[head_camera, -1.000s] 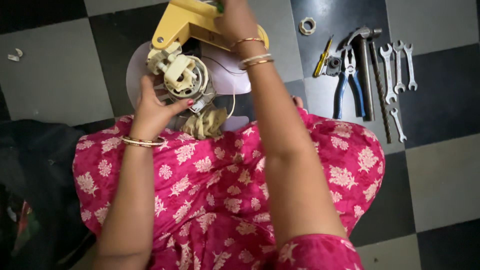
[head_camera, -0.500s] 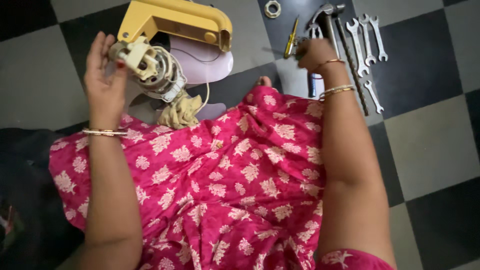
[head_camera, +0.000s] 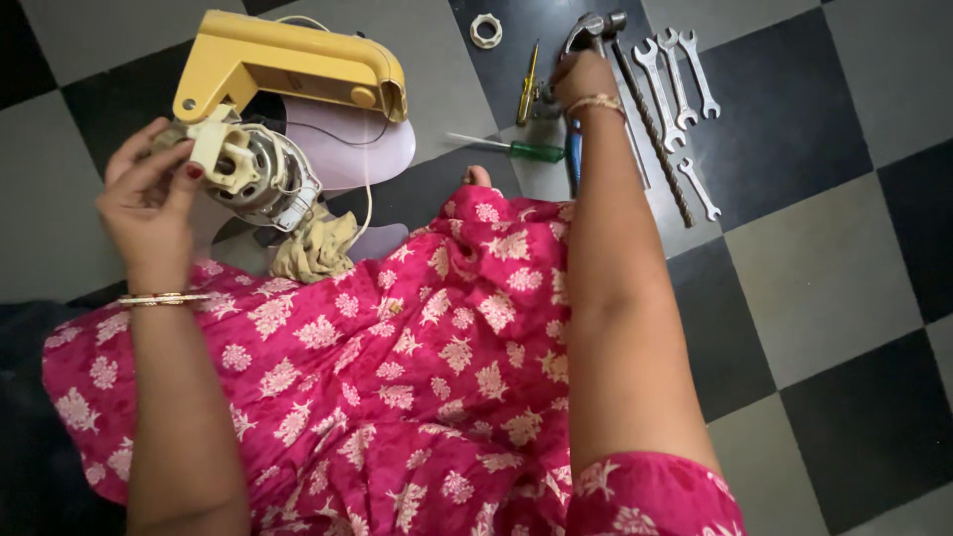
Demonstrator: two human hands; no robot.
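Note:
My left hand (head_camera: 149,203) grips a small electric motor (head_camera: 253,174) with a cream end cap and thin wires, held just above my lap. Behind it stands the yellow appliance housing (head_camera: 288,65) over a pale lilac base (head_camera: 357,144). My right hand (head_camera: 584,77) reaches far forward onto the row of tools and rests on the blue-handled pliers (head_camera: 574,149), next to the hammer (head_camera: 596,25). Whether its fingers have closed on a tool is hidden by the back of the hand. A pink flowered garment (head_camera: 397,357) covers my lap.
On the black-and-grey checkered floor lie a green-handled screwdriver (head_camera: 516,149), a yellow-handled screwdriver (head_camera: 528,84), several spanners (head_camera: 675,69), a long twisted rod (head_camera: 660,149) and a white plastic ring nut (head_camera: 486,30). A crumpled tan rag (head_camera: 313,248) lies under the motor.
My right hand left the yellow housing and swung right to the tools, now resting on the pliers. My left hand keeps hold of the motor. The view has shifted slightly.

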